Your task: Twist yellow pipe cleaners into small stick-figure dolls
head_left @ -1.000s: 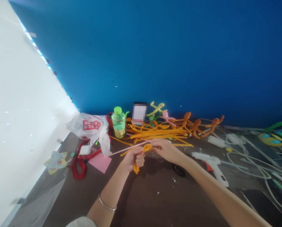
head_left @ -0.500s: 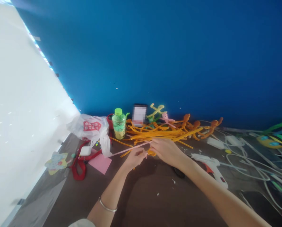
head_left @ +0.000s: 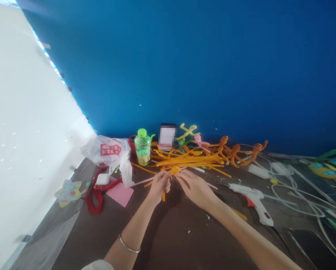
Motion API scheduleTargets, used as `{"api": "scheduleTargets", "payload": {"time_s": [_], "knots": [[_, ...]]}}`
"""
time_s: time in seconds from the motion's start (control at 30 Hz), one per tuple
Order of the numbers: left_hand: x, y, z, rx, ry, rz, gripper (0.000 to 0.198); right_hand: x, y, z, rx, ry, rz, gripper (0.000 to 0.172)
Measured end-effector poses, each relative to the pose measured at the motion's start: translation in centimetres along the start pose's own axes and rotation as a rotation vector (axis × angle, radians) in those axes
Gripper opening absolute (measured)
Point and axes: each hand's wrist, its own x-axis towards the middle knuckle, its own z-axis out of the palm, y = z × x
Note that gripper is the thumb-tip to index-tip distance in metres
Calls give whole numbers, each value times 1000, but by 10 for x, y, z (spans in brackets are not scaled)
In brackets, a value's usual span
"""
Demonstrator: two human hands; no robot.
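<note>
Head cam: orange coil (head_left: 174, 171), fuzzy, rnd, is betw. both hands over dk brown table (head_left: 179, 240). L hand (head_left: 160, 185) closed on it, orange end (head_left: 163, 197) poking out below; R hand (head_left: 195, 186) fingers narrow at its R edge, can't tell if pinching. White scraps (head_left: 188, 231) nr table's middle; blue wall (head_left: 184, 67) behind, white wall (head_left: 21, 105) at L.
</note>
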Motion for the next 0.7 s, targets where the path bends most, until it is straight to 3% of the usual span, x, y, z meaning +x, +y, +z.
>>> {"api": "scheduleTargets", "payload": {"time_s": [0.2, 0.4, 0.57, 0.7], "knots": [[0, 5, -5, -227, -104, -148, 33, -1, 3, 8, 288, 16, 100, 21], [-1, 8, -15, -359, -253, -286, 27, 1, 11, 3, 449, -181, 188, 29], [-1, 5, -20, -321, -361, -379, 28, 7, 24, -2, 488, -206, 112, 20], [-5, 7, -17, -255, -399, -401, 27, 11, 28, -16, 315, -212, 55, 18]]}}
